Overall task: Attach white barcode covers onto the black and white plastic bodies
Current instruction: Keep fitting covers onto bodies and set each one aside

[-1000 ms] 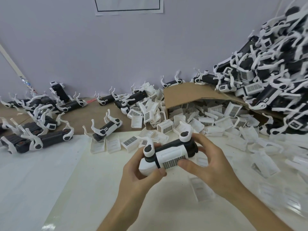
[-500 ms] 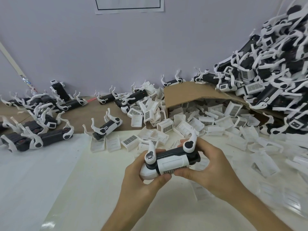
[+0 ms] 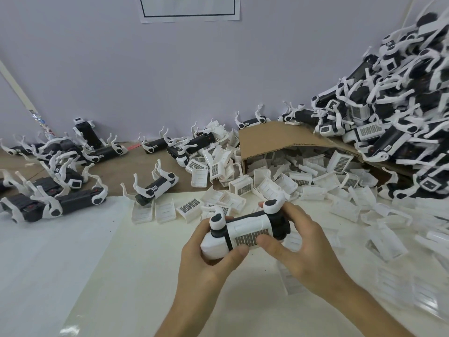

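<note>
I am gripping the black and white plastic body (image 3: pixel 282 226) in both hands, with the loose covers (image 3: pixel 190 206) at 12 o'clock. My left hand (image 3: pixel 206 259) is curling round its 9 o'clock end; my right hand (image 3: pixel 303 249) is wrapping the 3 o'clock end, its thumb pressing the white barcode cover (image 3: pixel 247 227). If I am pressing unevenly, one edge may be lifting instead of latching; squeezing harder could be bending the upright legs (image 3: pixel 274 203).
</note>
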### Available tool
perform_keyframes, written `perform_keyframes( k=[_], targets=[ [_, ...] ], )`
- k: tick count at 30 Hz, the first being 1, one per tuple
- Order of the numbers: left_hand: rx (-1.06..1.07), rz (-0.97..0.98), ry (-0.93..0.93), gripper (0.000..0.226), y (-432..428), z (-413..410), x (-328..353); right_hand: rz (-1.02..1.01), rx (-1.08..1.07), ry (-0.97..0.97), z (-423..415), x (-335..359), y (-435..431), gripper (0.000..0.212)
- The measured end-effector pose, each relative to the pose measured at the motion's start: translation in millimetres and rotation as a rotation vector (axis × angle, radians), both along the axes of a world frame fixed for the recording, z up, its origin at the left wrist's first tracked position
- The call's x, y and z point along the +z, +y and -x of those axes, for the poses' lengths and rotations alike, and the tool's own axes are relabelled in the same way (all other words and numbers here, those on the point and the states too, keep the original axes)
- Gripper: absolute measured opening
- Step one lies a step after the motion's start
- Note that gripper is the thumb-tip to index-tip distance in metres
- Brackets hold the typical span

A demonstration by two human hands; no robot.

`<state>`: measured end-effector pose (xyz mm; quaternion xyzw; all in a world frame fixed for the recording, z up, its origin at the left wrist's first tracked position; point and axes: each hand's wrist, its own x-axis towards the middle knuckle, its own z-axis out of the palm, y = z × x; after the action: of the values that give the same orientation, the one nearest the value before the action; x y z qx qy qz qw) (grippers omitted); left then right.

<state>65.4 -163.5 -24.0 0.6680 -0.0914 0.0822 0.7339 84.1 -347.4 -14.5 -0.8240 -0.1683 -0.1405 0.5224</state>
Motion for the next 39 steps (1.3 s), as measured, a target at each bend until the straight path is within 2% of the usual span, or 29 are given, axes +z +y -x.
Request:
perform_keyframes(
  k=[5, 9, 14, 19, 25, 28, 35, 39],
  targets=[
    [-0.106, 0.18, 0.255, 0.05, 2, -1, 0, -0.057, 0.124, 0.049, -1, 5, -1, 0.034],
    [-0.166, 0.225, 0.357, 0.044, 2, -3, -4, -0.093, 0.158, 0.075, 0, 2, 4, 0.034],
    [-0.173, 0.176, 0.311, 0.059, 3, -3, -3, -0.12, 0.141, 0.066, -1, -3, 5, 0.035],
    [-0.075, 0.113, 0.311, 0.044, 5, -5, -7, -0.085, 0.127, 0.11, -3, -8, 8, 0.033],
    [-0.023, 0.155, 0.341, 0.041, 2, -7, -7, -0.027, 0.126, 0.118, -2, -7, 9, 0.03],
    [0.018, 0.178, 0.345, 0.045, 2, -8, -5, -0.157, 0.168, 0.201, -3, -6, 6, 0.032],
    [0.104, 0.148, 0.278, 0.029, 6, -11, -5, -0.371, 0.169, 0.329, -10, 0, 2, 0.033],
    [0.189, 0.147, 0.285, 0.038, 7, -19, -13, -0.397, 0.122, 0.349, -12, 4, -5, 0.037]
  ],
)
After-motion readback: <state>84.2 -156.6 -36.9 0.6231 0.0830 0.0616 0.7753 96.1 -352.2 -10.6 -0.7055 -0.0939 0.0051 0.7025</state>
